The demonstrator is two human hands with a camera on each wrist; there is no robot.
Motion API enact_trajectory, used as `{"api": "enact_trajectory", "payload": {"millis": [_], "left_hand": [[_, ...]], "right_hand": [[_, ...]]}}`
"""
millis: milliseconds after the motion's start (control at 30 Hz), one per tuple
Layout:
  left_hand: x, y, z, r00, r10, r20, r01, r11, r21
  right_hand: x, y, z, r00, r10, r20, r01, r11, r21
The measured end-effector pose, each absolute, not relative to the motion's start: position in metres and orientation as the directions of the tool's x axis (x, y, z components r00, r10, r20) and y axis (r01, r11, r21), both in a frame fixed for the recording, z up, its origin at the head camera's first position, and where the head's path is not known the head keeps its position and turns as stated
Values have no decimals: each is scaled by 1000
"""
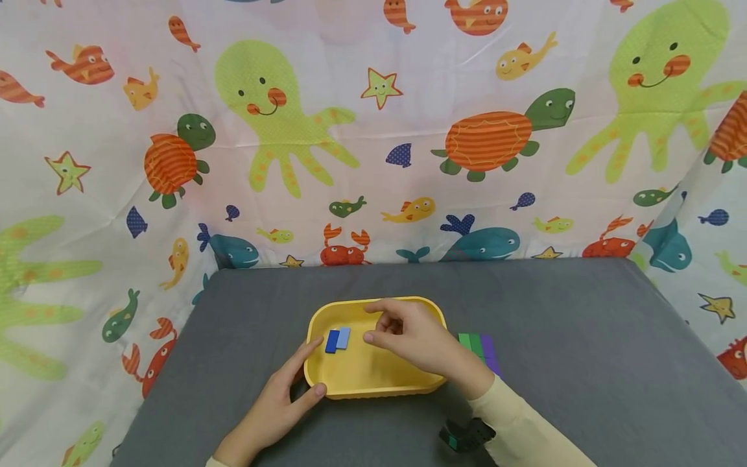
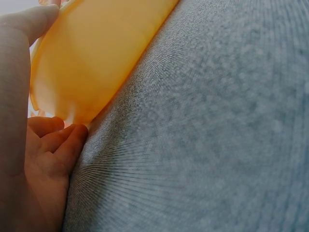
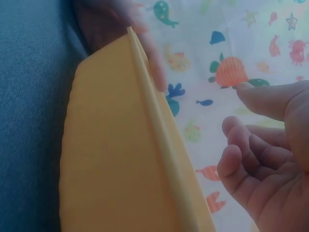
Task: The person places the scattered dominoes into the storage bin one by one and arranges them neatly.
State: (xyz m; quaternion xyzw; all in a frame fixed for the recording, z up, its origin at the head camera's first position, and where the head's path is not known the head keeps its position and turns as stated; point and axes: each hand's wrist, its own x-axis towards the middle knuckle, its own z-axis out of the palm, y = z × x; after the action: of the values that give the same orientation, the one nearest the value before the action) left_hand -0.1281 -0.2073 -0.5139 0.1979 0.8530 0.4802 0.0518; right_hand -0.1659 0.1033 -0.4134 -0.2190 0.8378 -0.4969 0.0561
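Note:
A shallow yellow tray rests on the table. Inside it, toward the left, a dark blue tile lies against a light blue tile. My left hand holds the tray's left front corner, index fingertip over the left rim and thumb at the front rim; its fingers also show against the outer wall in the left wrist view. Over the tray's right half hovers my right hand, thumb apart from the loosely bent fingers, with nothing between them, as the right wrist view also shows.
Right of the tray, partly behind my right forearm, lie light green tiles, darker green tiles and purple tiles. A black device sits by my right wrist. Behind the grey table hangs a sea-animal curtain.

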Motion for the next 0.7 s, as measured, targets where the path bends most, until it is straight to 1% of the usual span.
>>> {"api": "enact_trajectory", "payload": {"millis": [200, 467, 700], "left_hand": [[-128, -207, -514, -915, 387, 119, 301, 454, 838], [-127, -207, -513, -922, 376, 95, 275, 461, 843], [-128, -206, -514, -926, 369, 77, 261, 478, 839]], "right_hand": [[-162, 112, -414, -909, -397, 128, -307, 427, -851], [-158, 127, -412, -917, -374, 140, -307, 436, -846], [-156, 143, -410, -933, -334, 134, -281, 441, -852]]}}
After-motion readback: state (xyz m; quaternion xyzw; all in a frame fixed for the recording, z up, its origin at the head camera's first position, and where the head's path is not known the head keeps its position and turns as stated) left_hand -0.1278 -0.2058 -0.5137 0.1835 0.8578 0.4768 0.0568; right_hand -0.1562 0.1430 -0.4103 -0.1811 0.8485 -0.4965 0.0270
